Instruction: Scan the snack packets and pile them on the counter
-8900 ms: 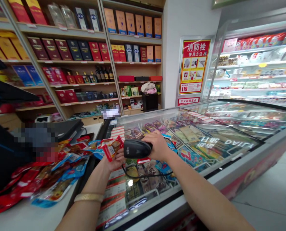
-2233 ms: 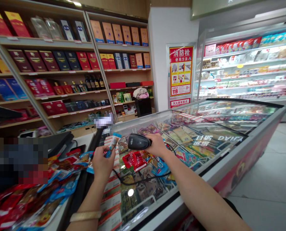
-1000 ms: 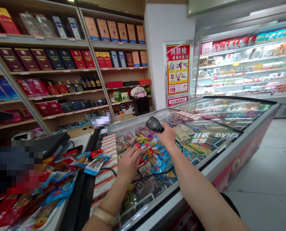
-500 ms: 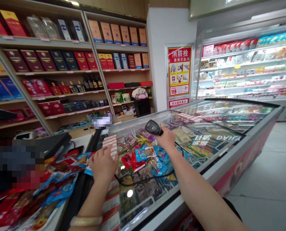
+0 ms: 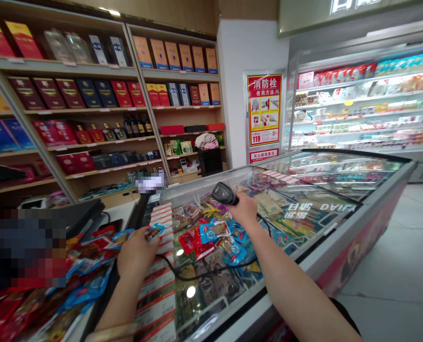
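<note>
from afar, i see the left hand [image 5: 139, 251] pinching a blue packet [image 5: 156, 230] (long axis half hidden), left of the scanner [image 5: 223, 193] the right hand [image 5: 245, 209] grips.

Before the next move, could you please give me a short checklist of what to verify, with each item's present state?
1. Scanner gripped in the right hand: ok.
2. Blue packet gripped in the left hand: ok.
3. Barcode on that packet turned toward the scanner: cannot tell, the packet is small and partly covered.
4. Space between the forearms free of the cord: not ok, it loops across between them.
5. Red and blue packets on the freezer neatly stacked: not ok, they overlap in a loose heap.
6. Counter pile apart from that heap: ok.
</note>
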A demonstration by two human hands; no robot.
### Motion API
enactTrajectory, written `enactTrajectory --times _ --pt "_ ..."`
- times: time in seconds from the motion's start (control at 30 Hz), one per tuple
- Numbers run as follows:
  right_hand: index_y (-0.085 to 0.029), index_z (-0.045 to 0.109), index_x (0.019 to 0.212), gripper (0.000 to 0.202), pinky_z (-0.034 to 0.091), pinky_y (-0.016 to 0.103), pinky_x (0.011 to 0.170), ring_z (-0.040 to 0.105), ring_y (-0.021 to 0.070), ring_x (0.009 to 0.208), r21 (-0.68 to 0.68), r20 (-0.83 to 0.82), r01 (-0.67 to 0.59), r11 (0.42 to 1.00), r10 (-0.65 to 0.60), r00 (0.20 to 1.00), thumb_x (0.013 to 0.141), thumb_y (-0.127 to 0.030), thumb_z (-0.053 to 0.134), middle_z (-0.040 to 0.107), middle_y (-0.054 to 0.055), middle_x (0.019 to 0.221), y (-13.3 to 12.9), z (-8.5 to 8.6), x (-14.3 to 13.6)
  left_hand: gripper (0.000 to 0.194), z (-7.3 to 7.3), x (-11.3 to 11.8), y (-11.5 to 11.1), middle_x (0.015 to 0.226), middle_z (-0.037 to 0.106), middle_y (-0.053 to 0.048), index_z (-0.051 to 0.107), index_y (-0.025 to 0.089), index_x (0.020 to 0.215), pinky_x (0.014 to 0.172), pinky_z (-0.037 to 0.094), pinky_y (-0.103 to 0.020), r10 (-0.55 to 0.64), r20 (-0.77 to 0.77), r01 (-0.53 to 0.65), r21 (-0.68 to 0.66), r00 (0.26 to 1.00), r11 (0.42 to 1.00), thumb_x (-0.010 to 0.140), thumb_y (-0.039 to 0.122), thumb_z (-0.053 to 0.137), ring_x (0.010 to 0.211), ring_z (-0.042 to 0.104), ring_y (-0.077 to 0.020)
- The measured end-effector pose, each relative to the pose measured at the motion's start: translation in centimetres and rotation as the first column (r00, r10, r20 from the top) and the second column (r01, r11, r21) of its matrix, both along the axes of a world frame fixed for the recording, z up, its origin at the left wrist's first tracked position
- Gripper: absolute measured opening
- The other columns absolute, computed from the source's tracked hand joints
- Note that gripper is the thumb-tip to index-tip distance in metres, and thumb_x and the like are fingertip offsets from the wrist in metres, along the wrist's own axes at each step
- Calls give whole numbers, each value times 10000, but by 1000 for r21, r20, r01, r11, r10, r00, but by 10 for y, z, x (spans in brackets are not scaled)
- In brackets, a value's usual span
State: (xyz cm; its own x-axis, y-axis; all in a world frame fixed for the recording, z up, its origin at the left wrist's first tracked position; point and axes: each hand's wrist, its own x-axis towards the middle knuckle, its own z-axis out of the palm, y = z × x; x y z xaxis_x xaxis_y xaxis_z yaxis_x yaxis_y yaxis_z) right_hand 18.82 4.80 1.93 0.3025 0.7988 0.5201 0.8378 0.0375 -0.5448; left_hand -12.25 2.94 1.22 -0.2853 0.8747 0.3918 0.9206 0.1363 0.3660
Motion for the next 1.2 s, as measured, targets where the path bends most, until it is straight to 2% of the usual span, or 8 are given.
enactTrajectory --times 0.17,0.27,0.37,0.47,0.57,0.67,0.9,1.2 --pt "-255 734 981 241 409 298 806 675 248 991 -7 20 11 1000 -10 1000 773 -375 709 760 58 995 1 -1 -1 246 -5 7 8 939 729 -126 746 196 798 880 507 -389 -199 237 134 266 951 955 705 372 603 968 659 -302" --pt "-253 736 968 239 407 297 804 679 248 980 -12 30 13 1000 -12 999 782 -399 702 762 61 970 3 -3 -2 253 -5 14 9 758 709 -61 746 195 796 769 519 -367 -220 563 58 291 797 955 644 396 729 794 652 -257" --pt "-247 740 975 259 409 295 809 684 247 985 -18 40 -3 1000 4 999 787 -422 700 764 65 974 4 -3 -2 271 -1 21 6 700 685 -12 721 176 809 652 507 -287 -324 876 -27 357 358 934 614 339 812 664 615 -165" --pt "-245 744 986 261 416 284 798 689 244 982 -17 41 -21 1000 22 999 787 -407 695 768 65 979 4 -4 -1 144 5 23 3 701 675 5 667 171 772 589 502 -220 -355 930 -47 352 -96 935 694 209 781 607 589 -102" --pt "-244 751 969 236 430 275 775 697 243 954 33 29 -81 996 80 996 775 -363 691 770 58 966 5 -5 0 87 11 22 -1 660 625 10 602 166 758 610 551 -236 -241 887 23 271 -394 962 819 119 643 589 594 -96" --pt "-229 748 918 214 443 261 751 698 229 906 119 22 -253 960 252 967 730 -325 718 766 46 931 6 -6 0 152 10 19 -1 632 546 28 548 159 773 538 519 -174 -177 790 96 285 -587 954 848 26 537 517 544 -61" --pt "-209 688 771 139 421 239 722 671 186 801 199 162 -627 753 606 779 640 -248 716 719 9 795 -2 -2 -19 228 -10 15 3 600 414 79 535 149 926 341 272 -80 -166 619 202 480 -768 854 883 -40 415 370 372 2" --pt "-222 674 796 138 404 241 765 681 183 860 194 171 -722 664 702 691 672 -278 696 732 9 847 -17 -2 -41 242 -6 31 -8 572 340 74 470 171 840 322 217 -104 -132 682 256 437 -720 862 893 -22 333 353 321 -19"
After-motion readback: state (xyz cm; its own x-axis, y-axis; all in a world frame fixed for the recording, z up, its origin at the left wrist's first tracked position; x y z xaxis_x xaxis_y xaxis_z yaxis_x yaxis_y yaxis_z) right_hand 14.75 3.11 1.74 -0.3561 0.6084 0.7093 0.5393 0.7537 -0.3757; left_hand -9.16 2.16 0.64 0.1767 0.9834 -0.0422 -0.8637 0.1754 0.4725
